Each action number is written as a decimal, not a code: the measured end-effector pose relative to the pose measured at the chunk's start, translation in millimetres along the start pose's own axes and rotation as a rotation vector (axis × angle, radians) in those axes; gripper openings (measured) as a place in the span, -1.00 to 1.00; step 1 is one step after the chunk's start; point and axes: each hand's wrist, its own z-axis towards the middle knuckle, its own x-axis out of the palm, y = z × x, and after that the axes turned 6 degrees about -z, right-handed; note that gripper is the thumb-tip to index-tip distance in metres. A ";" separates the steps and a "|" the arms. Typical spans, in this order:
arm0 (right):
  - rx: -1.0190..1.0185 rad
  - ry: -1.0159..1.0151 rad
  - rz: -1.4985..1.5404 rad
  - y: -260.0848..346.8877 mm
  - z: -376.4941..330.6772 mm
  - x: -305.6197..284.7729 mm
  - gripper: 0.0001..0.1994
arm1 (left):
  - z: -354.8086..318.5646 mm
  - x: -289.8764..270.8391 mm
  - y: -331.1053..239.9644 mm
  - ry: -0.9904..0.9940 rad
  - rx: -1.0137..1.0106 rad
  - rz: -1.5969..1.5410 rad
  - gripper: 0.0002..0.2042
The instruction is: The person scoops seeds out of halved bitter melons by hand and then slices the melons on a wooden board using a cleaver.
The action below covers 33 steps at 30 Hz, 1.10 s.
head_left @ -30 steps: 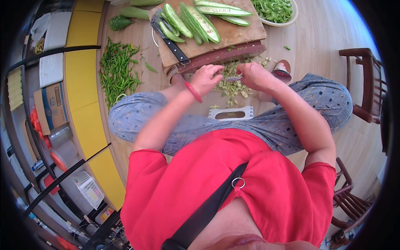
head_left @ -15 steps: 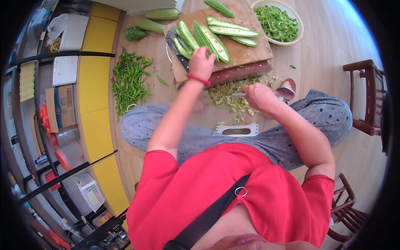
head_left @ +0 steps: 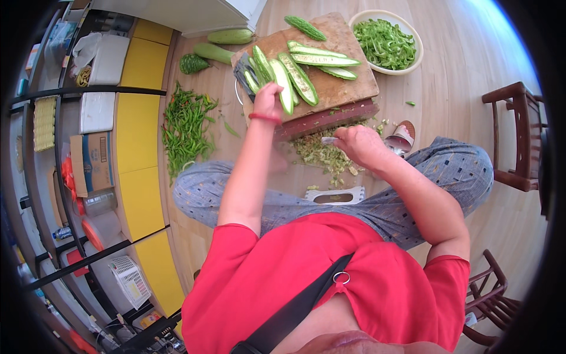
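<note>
My left hand (head_left: 269, 101) is closed on the near end of a bitter melon half (head_left: 282, 84), its pale cut face turned up over the chopping board's near edge. Beside it lies another bitter melon half (head_left: 298, 79) with seeds and pith inside. More halves (head_left: 318, 58) rest to the right on the wooden chopping board (head_left: 348, 88). In my right hand (head_left: 358, 144) is a metal spoon (head_left: 329, 140), only its silver end showing, held above scraped-out seeds and pith (head_left: 321, 150) on the floor. A knife (head_left: 240, 68) lies at the board's left, its handle hidden.
A whole bitter melon (head_left: 305, 28) sits at the board's far edge. A cream bowl (head_left: 418, 54) of sliced greens stands right of it. Green chillies (head_left: 188, 127) are heaped left. A small white stool (head_left: 355, 194) is between my legs; a wooden chair (head_left: 512, 135) stands right.
My left hand has taken hold of a bitter melon half and drawn it toward me, its cut face now showing. My right hand has moved slightly left with the spoon.
</note>
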 end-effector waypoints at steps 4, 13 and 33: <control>0.149 -0.071 0.126 -3.3 4.5 -2.5 -0.79 | -59.8 0.6 17.1 0.388 -0.260 -0.479 -0.51; 0.266 -0.187 0.187 -14.6 19.4 -9.4 -0.71 | -119.1 25.9 47.4 0.474 -0.281 -0.222 -0.50; 0.276 0.064 0.595 29.4 -0.9 20.2 -0.69 | -101.4 36.7 54.1 0.328 -0.080 -0.535 -0.46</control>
